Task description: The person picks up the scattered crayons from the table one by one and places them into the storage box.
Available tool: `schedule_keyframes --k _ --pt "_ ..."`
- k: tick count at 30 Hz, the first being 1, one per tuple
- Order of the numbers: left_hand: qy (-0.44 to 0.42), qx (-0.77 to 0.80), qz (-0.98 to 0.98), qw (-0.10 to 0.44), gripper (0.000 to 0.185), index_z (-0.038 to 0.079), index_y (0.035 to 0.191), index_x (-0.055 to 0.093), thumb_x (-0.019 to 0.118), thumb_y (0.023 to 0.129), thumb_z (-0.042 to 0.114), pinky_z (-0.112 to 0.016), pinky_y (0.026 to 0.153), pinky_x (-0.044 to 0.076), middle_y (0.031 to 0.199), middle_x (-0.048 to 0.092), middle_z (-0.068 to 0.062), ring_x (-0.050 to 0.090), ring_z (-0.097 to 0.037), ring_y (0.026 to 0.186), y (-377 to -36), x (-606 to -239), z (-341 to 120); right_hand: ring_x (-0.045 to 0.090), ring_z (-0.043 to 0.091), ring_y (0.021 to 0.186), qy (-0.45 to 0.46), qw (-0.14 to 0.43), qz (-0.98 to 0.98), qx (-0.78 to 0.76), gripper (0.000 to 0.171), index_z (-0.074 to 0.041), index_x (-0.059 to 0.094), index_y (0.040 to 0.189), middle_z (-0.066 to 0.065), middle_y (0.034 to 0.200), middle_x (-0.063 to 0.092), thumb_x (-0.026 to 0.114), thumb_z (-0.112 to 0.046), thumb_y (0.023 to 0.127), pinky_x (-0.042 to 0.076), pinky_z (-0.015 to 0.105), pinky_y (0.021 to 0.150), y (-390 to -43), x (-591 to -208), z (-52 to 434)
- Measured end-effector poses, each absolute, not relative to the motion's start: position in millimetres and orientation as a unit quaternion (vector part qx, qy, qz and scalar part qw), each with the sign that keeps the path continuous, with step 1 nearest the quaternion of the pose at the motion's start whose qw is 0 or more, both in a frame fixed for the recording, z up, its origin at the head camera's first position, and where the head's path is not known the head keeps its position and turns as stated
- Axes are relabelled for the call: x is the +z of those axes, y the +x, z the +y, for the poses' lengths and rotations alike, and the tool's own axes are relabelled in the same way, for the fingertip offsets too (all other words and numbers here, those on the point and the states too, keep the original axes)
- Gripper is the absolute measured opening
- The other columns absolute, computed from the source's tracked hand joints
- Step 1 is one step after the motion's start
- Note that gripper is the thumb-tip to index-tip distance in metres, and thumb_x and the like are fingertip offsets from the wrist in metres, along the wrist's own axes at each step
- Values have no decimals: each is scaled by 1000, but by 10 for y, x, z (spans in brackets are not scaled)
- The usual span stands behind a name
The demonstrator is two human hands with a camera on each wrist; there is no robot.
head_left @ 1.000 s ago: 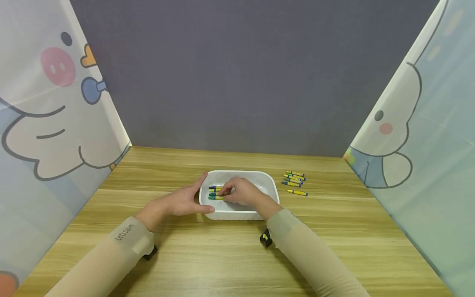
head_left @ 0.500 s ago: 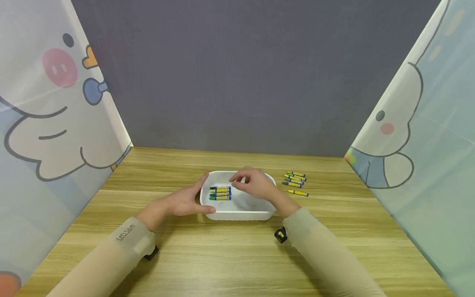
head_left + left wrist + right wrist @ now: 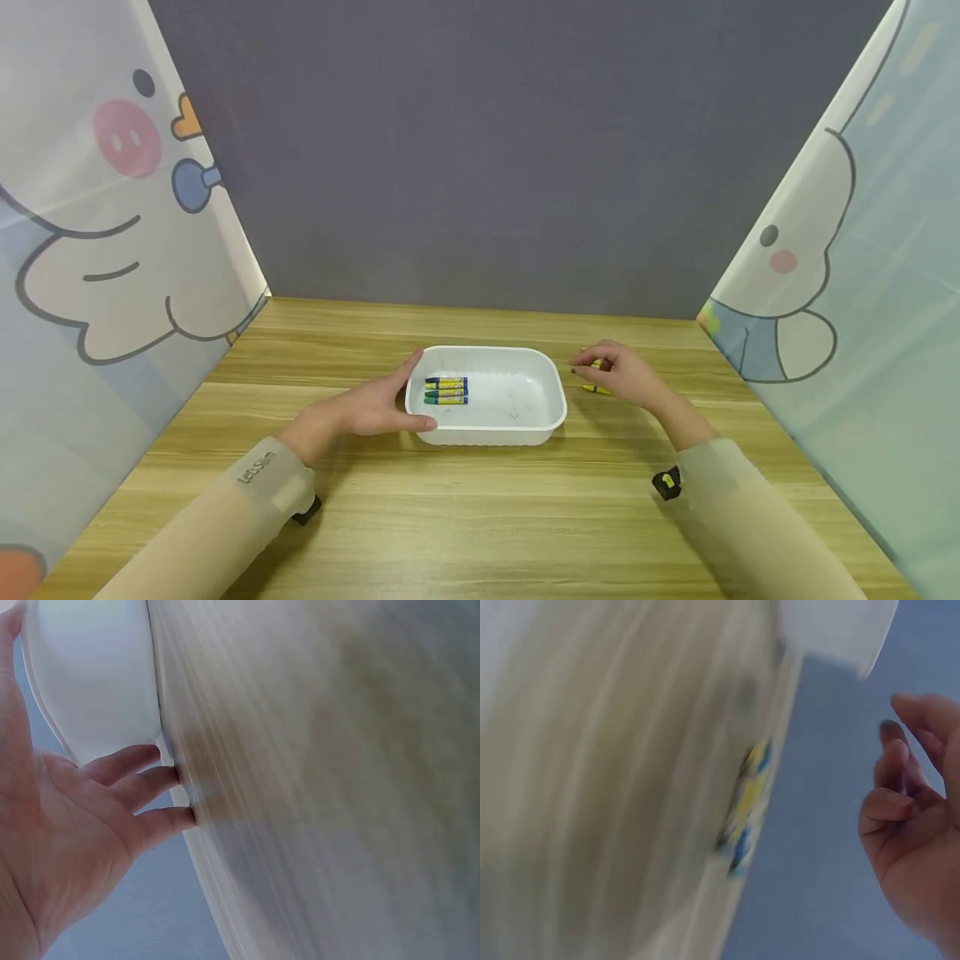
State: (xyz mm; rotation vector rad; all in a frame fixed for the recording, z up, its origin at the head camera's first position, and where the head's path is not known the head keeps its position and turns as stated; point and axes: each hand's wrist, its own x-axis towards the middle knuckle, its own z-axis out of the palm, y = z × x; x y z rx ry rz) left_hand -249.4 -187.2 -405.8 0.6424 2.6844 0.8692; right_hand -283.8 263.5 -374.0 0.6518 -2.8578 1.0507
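Note:
A white rectangular tray [image 3: 517, 436] stands on the wooden table in the head view. Several yellow-wrapped crayons [image 3: 447, 392] lie side by side in its left part, dark, lime and green tips leftward. At the tray's left end is my left hand [image 3: 367, 407], fingers spread, thumb along the near rim. The left wrist view shows straight fingers [image 3: 139, 784] touching the tray's end wall. To the right of the tray, my right hand [image 3: 626, 377] hovers over loose crayons [image 3: 595, 389], mostly hiding them. Its thumb and fingertips stand apart. In the right wrist view those crayons [image 3: 746, 806] are blurred.
A grey panel [image 3: 480, 158] rises behind the wooden table [image 3: 480, 517]. Printed cloth walls with cartoon figures close in the left [image 3: 67, 250] and right [image 3: 885, 250] sides.
My right hand has left the crayons inside the tray and moved right, over the loose crayons on the table. My left hand stays at the tray's left end.

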Motion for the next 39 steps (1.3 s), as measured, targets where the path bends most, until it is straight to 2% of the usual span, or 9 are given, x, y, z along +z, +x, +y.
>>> schedule_keyframes --k 5,9,12,15,20,27,30,35,39 --pt "219 305 917 130 134 14 178 -4 81 89 69 -61 123 40 174 38 -20 59 -30 129 -2482 -4049 -1868 51 8 72 232 -22 -925 301 19 0 83 118 16 110 77 75 -6 102 46 26 64 -2856 -3871 3031" --pt "215 307 917 134 135 16 178 -4 82 89 68 -60 122 41 171 43 -19 59 -29 126 -2474 -4040 -1867 69 21 96 237 -26 -931 275 19 -2 85 114 19 117 80 78 -3 97 57 34 83 -2860 -3956 3212" --pt "215 306 918 133 134 16 178 -4 83 89 67 -59 120 42 164 50 -18 60 -28 122 -2485 -4049 -1875 71 31 113 229 -28 -936 267 20 -3 85 115 20 120 80 79 -4 96 58 40 94 -2889 -4010 3270" --pt "216 305 918 131 133 16 178 -4 82 90 66 -60 120 43 163 51 -19 61 -28 122 -2494 -4056 -1884 73 31 110 212 -40 -940 265 24 -2 83 120 18 118 81 78 -5 97 59 44 94 -2923 -4028 3273" --pt "213 306 918 136 134 18 178 -5 81 89 69 -61 123 40 174 38 -19 60 -30 127 -2484 -4052 -1876 74 30 107 203 -49 -946 248 25 -3 81 124 15 113 80 76 -8 100 60 50 94 -2964 -4032 3263" --pt "217 305 918 130 134 15 178 -4 82 90 68 -62 122 41 172 41 -22 60 -31 126 -2481 -4038 -1867 66 19 94 201 -37 -946 250 23 -4 82 120 11 105 77 74 -3 98 54 35 82 -3001 -4059 3265" --pt "217 304 919 130 134 15 178 -4 81 90 68 -62 124 40 176 35 -22 59 -32 131 -2484 -4043 -1867 62 16 87 192 -39 -946 258 23 -4 82 120 11 104 76 74 -4 99 51 30 75 -3008 -4064 3250" --pt "218 306 917 131 134 14 178 -4 82 90 68 -61 125 39 177 33 -22 58 -32 134 -2482 -4045 -1868 54 12 74 179 -27 -947 267 23 -8 82 122 11 107 76 75 -9 100 46 28 65 -2990 -4049 3176" --pt "211 311 916 137 135 16 178 -4 82 89 69 -60 125 39 177 34 -19 58 -30 132 -2477 -4047 -1868 54 10 77 193 -2 -943 271 22 -10 82 123 10 109 76 73 -10 103 45 28 67 -2968 -3989 3078"
